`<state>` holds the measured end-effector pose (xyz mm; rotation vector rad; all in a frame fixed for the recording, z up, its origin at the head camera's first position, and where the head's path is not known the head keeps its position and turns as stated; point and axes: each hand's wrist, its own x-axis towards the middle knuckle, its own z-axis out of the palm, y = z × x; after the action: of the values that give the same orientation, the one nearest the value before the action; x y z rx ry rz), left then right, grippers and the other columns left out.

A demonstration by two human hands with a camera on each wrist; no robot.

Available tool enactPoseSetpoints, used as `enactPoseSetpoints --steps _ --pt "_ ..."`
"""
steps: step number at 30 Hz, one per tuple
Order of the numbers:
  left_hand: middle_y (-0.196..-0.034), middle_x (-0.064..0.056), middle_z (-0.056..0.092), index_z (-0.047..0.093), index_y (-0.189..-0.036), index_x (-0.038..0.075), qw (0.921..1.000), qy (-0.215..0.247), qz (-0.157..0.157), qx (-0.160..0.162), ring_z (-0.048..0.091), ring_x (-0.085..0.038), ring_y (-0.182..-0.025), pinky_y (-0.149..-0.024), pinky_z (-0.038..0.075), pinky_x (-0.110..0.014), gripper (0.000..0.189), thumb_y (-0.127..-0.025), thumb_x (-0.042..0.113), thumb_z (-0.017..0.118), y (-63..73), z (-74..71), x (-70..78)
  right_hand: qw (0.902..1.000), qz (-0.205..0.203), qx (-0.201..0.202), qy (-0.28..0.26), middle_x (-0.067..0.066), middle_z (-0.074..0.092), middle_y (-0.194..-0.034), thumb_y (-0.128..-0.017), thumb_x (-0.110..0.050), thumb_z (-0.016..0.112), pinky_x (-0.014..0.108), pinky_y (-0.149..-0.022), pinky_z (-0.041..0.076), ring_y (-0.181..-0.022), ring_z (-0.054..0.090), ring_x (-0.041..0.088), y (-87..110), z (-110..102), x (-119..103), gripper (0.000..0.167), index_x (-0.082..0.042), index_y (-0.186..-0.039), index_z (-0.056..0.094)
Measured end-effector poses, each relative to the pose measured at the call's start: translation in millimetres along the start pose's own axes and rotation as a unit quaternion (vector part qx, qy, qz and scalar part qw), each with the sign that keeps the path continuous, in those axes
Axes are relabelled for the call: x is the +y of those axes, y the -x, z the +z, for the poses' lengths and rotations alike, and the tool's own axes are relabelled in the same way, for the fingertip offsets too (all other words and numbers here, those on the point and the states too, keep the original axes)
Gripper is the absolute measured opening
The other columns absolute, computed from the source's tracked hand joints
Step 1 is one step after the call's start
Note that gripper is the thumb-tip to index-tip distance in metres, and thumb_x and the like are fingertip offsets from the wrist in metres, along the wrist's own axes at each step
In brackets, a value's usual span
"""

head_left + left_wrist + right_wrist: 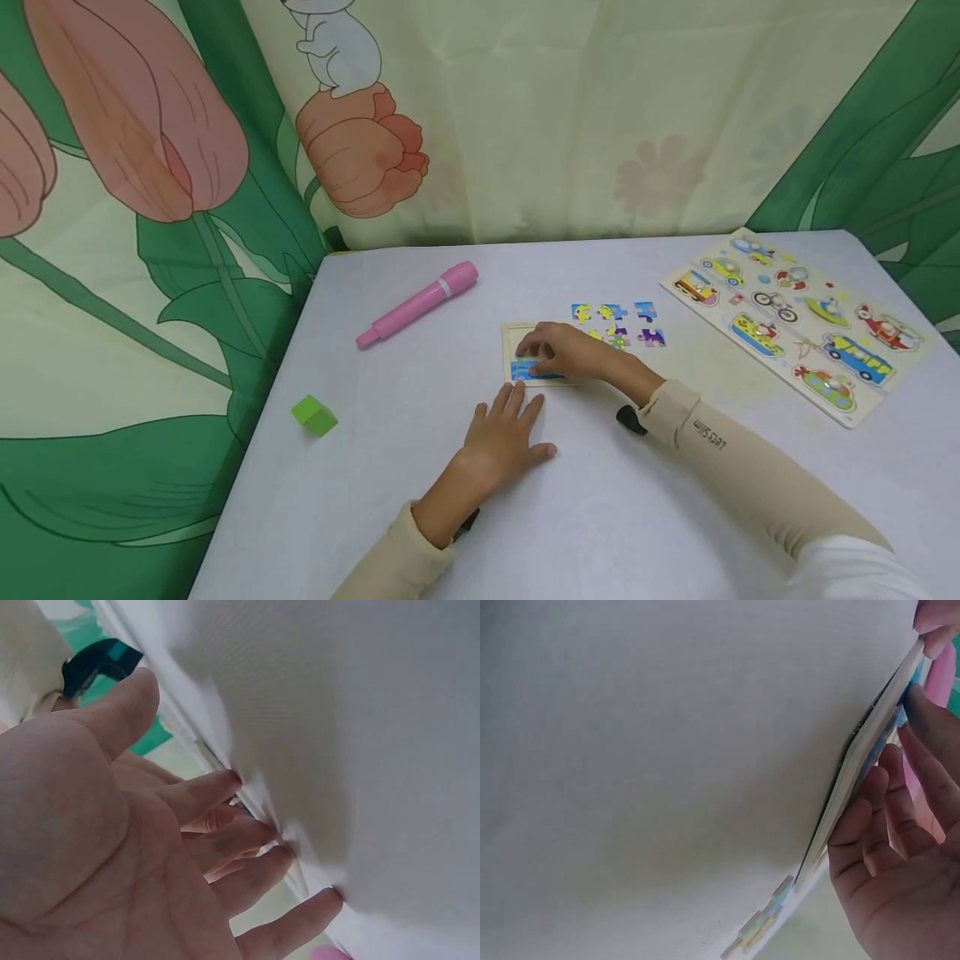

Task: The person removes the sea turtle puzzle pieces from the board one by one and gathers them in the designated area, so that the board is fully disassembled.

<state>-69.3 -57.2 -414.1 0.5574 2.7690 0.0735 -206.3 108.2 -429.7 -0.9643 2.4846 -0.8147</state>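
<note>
A small wooden puzzle tray (506, 342) lies on the table, with blue puzzle pieces (522, 369) along its near side. Over the tray, my right hand (573, 350) has bent fingers, and its thumb (930, 720) touches the blue pieces. Whether a piece is pinched there is hidden. My left hand (501, 442) rests with spread fingers, its fingertips by the tray's near edge. In the left wrist view its palm (67, 825) shows, holding nothing. Loose jigsaw pieces (646, 312) in several colours lie right of the tray, some partly behind my right hand.
A pink pen-shaped stick (420, 305) lies at the back left of the white-covered table (360, 500). A green cube (315, 416) sits at the left. At the right is a vehicle peg-puzzle board (795, 325). A printed curtain (555, 125) hangs behind.
</note>
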Motion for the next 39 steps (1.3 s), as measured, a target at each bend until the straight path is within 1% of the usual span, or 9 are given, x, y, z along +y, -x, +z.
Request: enactPoseSetpoints --steps 7,9,12,15,19,26,32,35,39 --pt "-0.163 -0.012 0.037 0.044 -0.156 0.017 1.0000 -0.001 0.000 0.008 0.033 -0.027 -0.150 -0.109 0.042 -0.049 0.071 -0.099 0.056 0.059 0.3 -2.3 0.9 0.9992 -0.030 0.015 -0.024 0.002 0.064 -0.098 -0.093 -0.005 0.077 0.032 -0.074 0.047 -0.079 0.053 0.016 1.7 -0.1 0.2 0.025 -0.008 -0.115 0.067" --pt "-0.162 -0.011 0.037 0.045 -0.156 0.017 1.0000 0.001 0.000 0.009 0.033 -0.027 -0.149 -0.109 0.042 -0.050 0.070 -0.099 0.056 0.060 -0.4 -2.6 1.0 0.9990 -0.030 0.018 -0.029 0.002 0.064 -0.097 -0.093 -0.005 0.077 0.032 -0.073 0.047 -0.077 0.053 0.015 2.3 -0.2 0.4 0.024 -0.007 -0.114 0.066" --pt "-0.162 -0.011 0.037 0.045 -0.155 0.017 1.0000 0.007 0.000 0.006 0.033 -0.027 -0.149 -0.109 0.041 -0.050 0.070 -0.099 0.056 0.060 -1.9 -2.3 1.0 0.9990 -0.017 0.023 -0.035 0.001 0.065 -0.097 -0.092 -0.007 0.077 0.031 -0.070 0.046 -0.076 0.052 0.015 3.7 -0.7 0.7 0.022 -0.008 -0.112 0.067" --pt "-0.163 -0.012 0.036 0.044 -0.156 0.017 0.9999 0.012 0.003 0.001 0.033 -0.028 -0.150 -0.110 0.041 -0.050 0.070 -0.100 0.056 0.059 -2.8 -1.5 0.9 0.9983 -0.009 0.033 -0.047 -0.001 0.067 -0.096 -0.093 -0.007 0.076 0.031 -0.073 0.048 -0.079 0.055 0.015 4.6 -1.5 1.7 0.017 -0.010 -0.108 0.069" --pt "-0.162 -0.012 0.037 0.045 -0.156 0.017 0.9999 0.014 0.001 0.000 0.033 -0.028 -0.150 -0.109 0.041 -0.050 0.070 -0.099 0.055 0.060 -2.9 -1.7 1.3 0.9968 -0.019 0.042 -0.066 -0.004 0.070 -0.093 -0.096 -0.003 0.071 0.033 -0.079 0.051 -0.084 0.060 0.015 4.7 -3.9 0.3 0.010 -0.011 -0.103 0.072" --pt "-0.161 -0.012 0.038 0.046 -0.155 0.016 0.9998 0.021 -0.005 -0.003 0.033 -0.028 -0.149 -0.109 0.042 -0.052 0.070 -0.098 0.054 0.063 -1.7 -3.6 2.3 0.9951 -0.017 0.032 -0.092 -0.004 0.071 -0.095 -0.099 -0.006 0.069 0.034 -0.082 0.052 -0.087 0.061 0.016 5.7 -5.9 -2.3 0.008 -0.011 -0.102 0.073" --pt "-0.161 -0.012 0.038 0.046 -0.155 0.016 0.9999 0.015 -0.003 0.000 0.033 -0.028 -0.149 -0.108 0.042 -0.052 0.069 -0.099 0.054 0.063 -1.8 -3.2 2.6 0.9946 -0.034 0.032 -0.092 -0.004 0.072 -0.095 -0.098 -0.008 0.070 0.034 -0.079 0.053 -0.085 0.061 0.016 6.5 -5.4 -2.2 0.006 -0.012 -0.102 0.073" --pt "-0.162 -0.012 0.037 0.046 -0.155 0.016 0.9999 0.016 -0.005 -0.002 0.033 -0.028 -0.149 -0.109 0.042 -0.052 0.070 -0.098 0.054 0.063 -2.2 -3.4 3.0 0.9944 -0.032 0.029 -0.096 -0.002 0.073 -0.097 -0.099 -0.009 0.069 0.034 -0.080 0.054 -0.087 0.063 0.017 8.2 -10.0 -2.1 0.006 -0.010 -0.104 0.073" --pt "-0.162 -0.012 0.036 0.046 -0.155 0.016 0.9997 0.022 -0.010 -0.009 0.032 -0.030 -0.150 -0.110 0.041 -0.053 0.071 -0.098 0.054 0.064 -3.1 -3.1 4.2 0.9945 -0.011 0.046 -0.093 0.000 0.072 -0.099 -0.100 -0.008 0.067 0.035 -0.082 0.053 -0.090 0.063 0.019 17.9 -26.4 5.6 0.007 -0.009 -0.104 0.073"
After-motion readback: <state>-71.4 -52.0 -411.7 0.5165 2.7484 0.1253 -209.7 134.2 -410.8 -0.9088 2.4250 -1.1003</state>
